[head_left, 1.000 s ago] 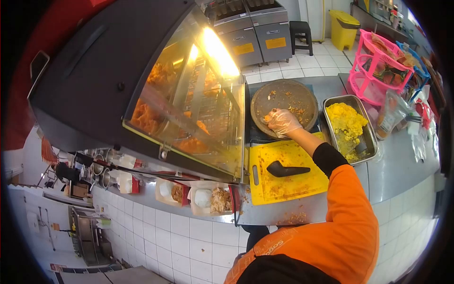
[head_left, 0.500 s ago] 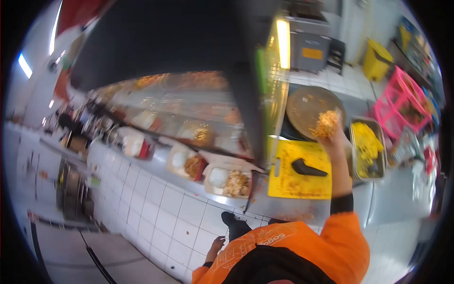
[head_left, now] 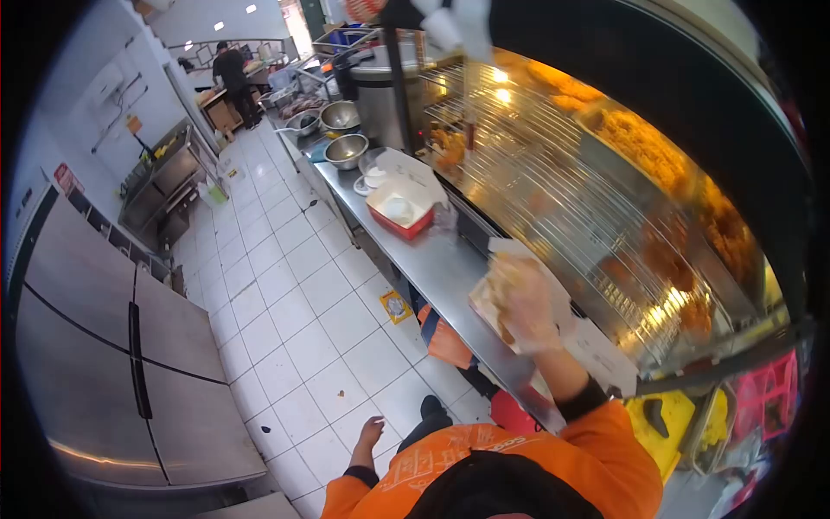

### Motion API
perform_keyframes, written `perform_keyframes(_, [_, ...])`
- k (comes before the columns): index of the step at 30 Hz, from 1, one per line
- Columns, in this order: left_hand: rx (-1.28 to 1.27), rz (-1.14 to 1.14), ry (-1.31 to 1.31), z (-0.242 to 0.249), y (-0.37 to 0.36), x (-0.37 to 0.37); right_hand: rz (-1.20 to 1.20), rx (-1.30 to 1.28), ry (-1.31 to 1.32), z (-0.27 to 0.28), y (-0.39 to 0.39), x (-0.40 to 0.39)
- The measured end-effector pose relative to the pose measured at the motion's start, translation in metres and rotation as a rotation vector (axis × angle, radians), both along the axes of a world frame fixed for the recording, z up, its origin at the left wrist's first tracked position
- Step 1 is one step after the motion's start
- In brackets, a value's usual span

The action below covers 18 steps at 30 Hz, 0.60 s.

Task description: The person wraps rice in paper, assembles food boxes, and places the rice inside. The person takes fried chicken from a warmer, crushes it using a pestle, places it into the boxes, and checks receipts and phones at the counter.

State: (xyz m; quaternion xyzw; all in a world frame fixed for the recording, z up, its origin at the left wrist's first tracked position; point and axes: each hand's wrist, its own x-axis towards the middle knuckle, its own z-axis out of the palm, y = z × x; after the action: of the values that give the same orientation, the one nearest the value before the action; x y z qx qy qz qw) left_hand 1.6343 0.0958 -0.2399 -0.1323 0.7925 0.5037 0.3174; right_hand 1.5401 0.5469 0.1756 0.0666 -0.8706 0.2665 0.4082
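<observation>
My right hand [head_left: 527, 307], in a clear glove, is over a paper box [head_left: 481, 301] on the steel counter. Its fingers are closed round pale chopped food, blurred by motion, and the hand hides most of that box. Farther along the counter, a red box [head_left: 403, 227] with a white mound [head_left: 398, 210] inside stands with its lid up. An open cardboard lid [head_left: 603, 353] lies beside my right forearm. My left hand [head_left: 370, 429] hangs low over the tiled floor, fingers loosely apart and nothing in them.
A lit display case [head_left: 536, 173] with wire racks and fried food borders the counter [head_left: 432, 268]. Metal bowls [head_left: 347, 150] stand at its far end. A yellow board [head_left: 661, 432] with a black-handled tool is at lower right. A person [head_left: 232, 73] stands in the distance.
The view has turned left along the counter. My right hand has moved from above the yellow board and round plate to the box, with the food. My left hand still hangs down.
</observation>
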Motion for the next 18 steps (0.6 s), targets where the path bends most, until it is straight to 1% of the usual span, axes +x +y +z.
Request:
perform_keyframes(2, [0.036,0.186,0.019,-0.004,-0.030,0.003,0.177,-0.236,-0.124,-0.006,-0.019,-0.101])
perform_keyframes(3, [0.052,0.278,0.008,-0.007,-0.045,0.010,0.270,-0.356,-0.203,0.001,-0.030,-0.143])
perform_keyframes(4, [-0.007,0.290,0.031,-0.007,-0.060,0.021,0.245,-0.235,-0.222,-0.007,-0.034,-0.186])
perform_keyframes(5, [-0.122,0.236,-0.071,-0.004,-0.077,0.030,0.216,-0.119,-0.240,-0.026,-0.036,-0.231])
perform_keyframes(6, [-0.340,0.049,0.146,-0.001,-0.089,0.045,0.182,-0.006,-0.254,-0.039,-0.037,-0.270])
perform_keyframes(7, [-0.289,0.029,-0.026,0.001,-0.101,0.053,0.241,0.214,-0.327,-0.044,-0.034,-0.300])
perform_keyframes(8, [-0.116,0.091,-0.170,-0.006,-0.105,0.066,0.299,0.432,-0.410,-0.055,-0.025,-0.321])
perform_keyframes(10, [-0.156,0.269,-0.331,-0.008,-0.120,0.094,0.409,0.675,-0.748,-0.102,-0.011,-0.356])
perform_keyframes(11, [-0.177,0.366,-0.405,0.001,-0.125,0.111,0.438,0.695,-0.754,-0.093,-0.016,-0.350])
perform_keyframes(12, [-0.144,0.421,-0.458,0.000,-0.129,0.110,0.463,0.722,-0.751,-0.078,-0.015,-0.346])
perform_keyframes(13, [-0.067,0.494,-0.430,0.009,-0.130,0.098,0.484,0.752,-0.739,-0.068,-0.016,-0.343])
perform_keyframes(14, [0.012,0.565,-0.402,0.019,-0.131,0.085,0.250,0.447,-0.694,-0.083,-0.020,-0.334])
perform_keyframes(15, [-0.029,0.479,-0.346,0.021,-0.130,0.060,0.172,0.433,-0.690,-0.087,-0.026,-0.328])
perform_keyframes(16, [-0.277,0.060,-0.025,0.002,-0.133,0.010,0.092,0.421,-0.682,-0.086,-0.034,-0.326])
perform_keyframes(17, [-0.370,-0.032,0.049,0.002,-0.129,-0.038,0.008,0.410,-0.672,-0.087,-0.039,-0.322])
perform_keyframes(18, [-0.369,0.044,0.126,-0.002,-0.116,-0.099,-0.005,0.544,-0.611,-0.094,-0.041,-0.316])
